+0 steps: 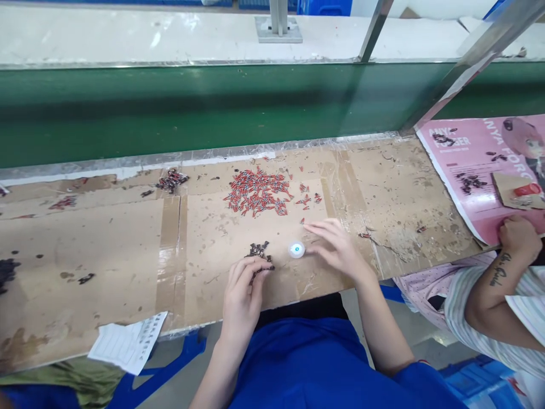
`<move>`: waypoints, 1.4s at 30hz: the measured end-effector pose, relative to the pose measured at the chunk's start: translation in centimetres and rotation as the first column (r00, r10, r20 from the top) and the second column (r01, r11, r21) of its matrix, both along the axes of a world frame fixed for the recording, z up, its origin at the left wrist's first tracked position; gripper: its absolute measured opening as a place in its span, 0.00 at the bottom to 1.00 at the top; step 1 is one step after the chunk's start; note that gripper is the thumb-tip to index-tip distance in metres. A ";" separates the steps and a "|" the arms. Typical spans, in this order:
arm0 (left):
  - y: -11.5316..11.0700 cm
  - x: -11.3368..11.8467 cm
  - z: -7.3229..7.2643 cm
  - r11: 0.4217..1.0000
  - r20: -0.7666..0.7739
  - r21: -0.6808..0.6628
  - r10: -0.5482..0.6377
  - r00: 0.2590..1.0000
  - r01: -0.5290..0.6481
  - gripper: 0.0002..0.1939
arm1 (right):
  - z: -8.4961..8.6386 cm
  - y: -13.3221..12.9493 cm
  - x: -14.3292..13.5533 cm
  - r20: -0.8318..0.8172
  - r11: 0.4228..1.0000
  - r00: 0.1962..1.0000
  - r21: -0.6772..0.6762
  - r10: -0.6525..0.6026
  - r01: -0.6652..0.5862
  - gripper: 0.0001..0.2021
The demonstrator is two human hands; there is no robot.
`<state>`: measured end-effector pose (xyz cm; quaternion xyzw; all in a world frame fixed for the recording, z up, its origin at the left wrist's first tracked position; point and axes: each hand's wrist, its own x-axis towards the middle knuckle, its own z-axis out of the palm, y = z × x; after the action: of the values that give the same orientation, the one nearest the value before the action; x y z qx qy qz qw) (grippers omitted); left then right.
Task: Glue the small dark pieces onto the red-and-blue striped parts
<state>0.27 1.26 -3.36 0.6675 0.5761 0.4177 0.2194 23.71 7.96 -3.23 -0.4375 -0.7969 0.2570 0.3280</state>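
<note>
My left hand (246, 287) is closed, thumb and fingertips together around a small dark brown part (271, 267). Just beyond it lies a little pile of similar dark parts (258, 250), partly covered by the fingers. My right hand (334, 245) has its fingers stretched out and its thumb apart. Its fingertips reach a single small red piece (302, 221) on the cardboard. Between both hands sits a small round white container (297, 249) with a blue spot in the middle. Farther back spreads a large heap of small red pieces with metallic parts (258, 192).
Brown cardboard (213, 238) covers the bench, which ends at a green belt (191, 108). A dark cluster (172, 180) lies back left. A paper slip (128, 341) overhangs the front edge. At right, another person's arm (502, 278) rests by a pink poster (460, 165).
</note>
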 end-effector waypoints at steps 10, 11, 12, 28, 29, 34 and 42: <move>-0.7 0.0 0.8 0.993 0.221 -0.104 0.072 0.973 -0.050 0.06 | -0.5 5.4 -0.6 0.500 0.980 0.860 0.099 0.100 -0.172 0.13; -0.8 0.0 0.9 0.992 0.241 -0.116 0.083 0.967 -0.056 0.06 | -0.4 5.3 -0.4 0.471 0.985 0.878 0.097 0.083 -0.145 0.12; -0.8 0.1 1.0 0.990 0.262 -0.128 0.093 0.961 -0.061 0.06 | -0.1 5.1 -0.2 0.415 0.989 0.908 0.098 0.061 -0.111 0.11; -1.1 2.8 4.2 0.966 0.443 -0.256 0.159 0.882 -0.046 0.07 | 5.0 -6.5 -8.4 -0.659 0.806 0.520 -0.582 -0.544 0.107 0.04; -1.2 2.8 4.2 0.965 0.451 -0.257 0.162 0.878 -0.047 0.07 | 5.1 -6.5 -8.4 -0.655 0.798 0.519 -0.595 -0.549 0.092 0.04; -1.3 3.0 4.0 0.963 0.477 -0.265 0.179 0.860 -0.053 0.07 | 5.2 -6.7 -8.6 -0.640 0.791 0.521 -0.600 -0.564 0.120 0.05; -0.8 3.2 3.9 0.965 0.489 -0.261 0.149 0.860 -0.019 0.07 | 4.9 -6.8 -8.5 -0.618 0.771 0.500 -0.611 -0.607 0.179 0.04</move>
<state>3.51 0.46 0.57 0.4763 0.5750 0.5117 0.4251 15.25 1.20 1.67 -0.5183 -0.3523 0.5221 0.5785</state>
